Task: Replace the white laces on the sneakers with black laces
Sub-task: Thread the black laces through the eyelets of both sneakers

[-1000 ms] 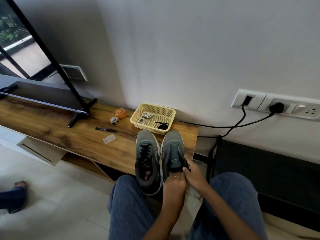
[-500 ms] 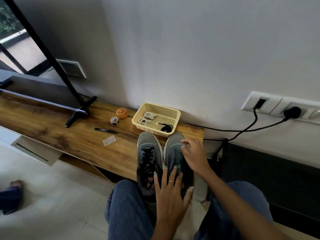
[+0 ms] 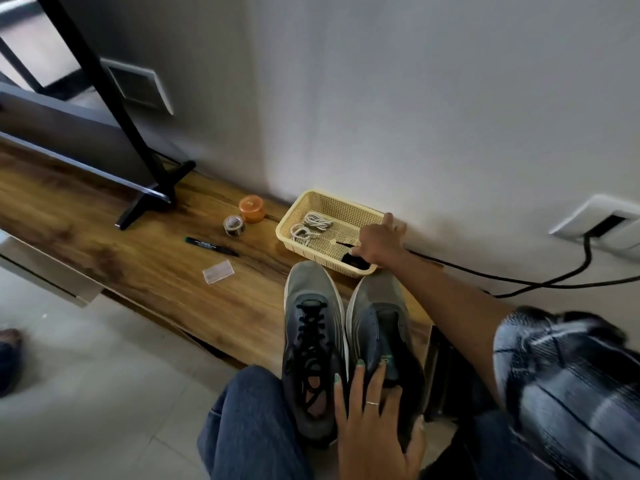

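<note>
Two grey sneakers stand side by side at the wooden shelf's front edge. The left sneaker (image 3: 313, 344) carries black laces. The right sneaker (image 3: 379, 317) shows bare eyelets and no lace. My left hand (image 3: 372, 420) lies flat with spread fingers on the right sneaker's heel and tongue. My right hand (image 3: 379, 239) reaches over the near right corner of the yellow basket (image 3: 304, 206), fingers apart, thumb touching a bundled black lace (image 3: 354, 260) that lies inside. Two coiled white laces (image 3: 311, 225) lie in the basket's left half.
On the shelf (image 3: 156, 271) left of the basket are an orange jar (image 3: 251, 209), a tape roll (image 3: 233, 225), a black marker (image 3: 211, 245) and a small clear packet (image 3: 218, 271). A black stand foot (image 3: 152, 199) is further left. A black cable (image 3: 519, 282) runs along the wall. My knees are below.
My right hand left the right sneaker and reached forward into the basket onto the black lace. My left hand let go of the sneaker's tongue and now lies flat on it.
</note>
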